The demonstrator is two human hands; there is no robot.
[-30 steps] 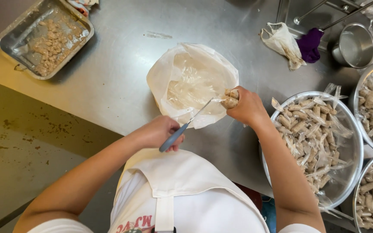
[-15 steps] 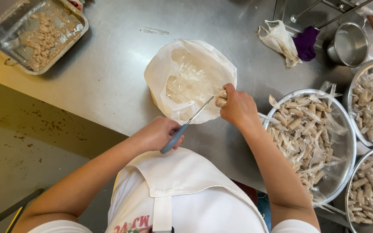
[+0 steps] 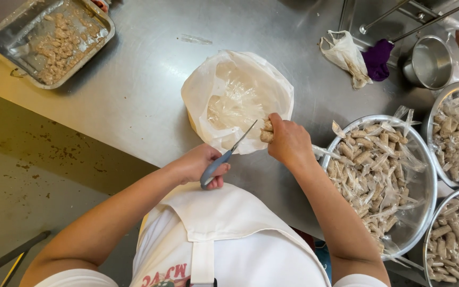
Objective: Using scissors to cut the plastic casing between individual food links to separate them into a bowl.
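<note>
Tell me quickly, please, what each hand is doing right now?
Left hand: closed on the grey-handled knife.
Right hand: closed on a pale brown roll over the bag-lined bowl.

Bare bench (image 3: pixel 144 90) lies open between the tray (image 3: pixel 6 37) at the far left corner and the bag-lined bowl (image 3: pixel 203 90) near the front edge. Rightward, steel bowls (image 3: pixel 426 159) crowd the bench, with a pot (image 3: pixel 426 64) and crumpled bag (image 3: pixel 341 50) behind them.

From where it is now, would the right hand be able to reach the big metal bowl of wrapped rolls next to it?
Probably yes. The right hand sits beside the bowl, with bare table between, though it already holds a roll.
</note>
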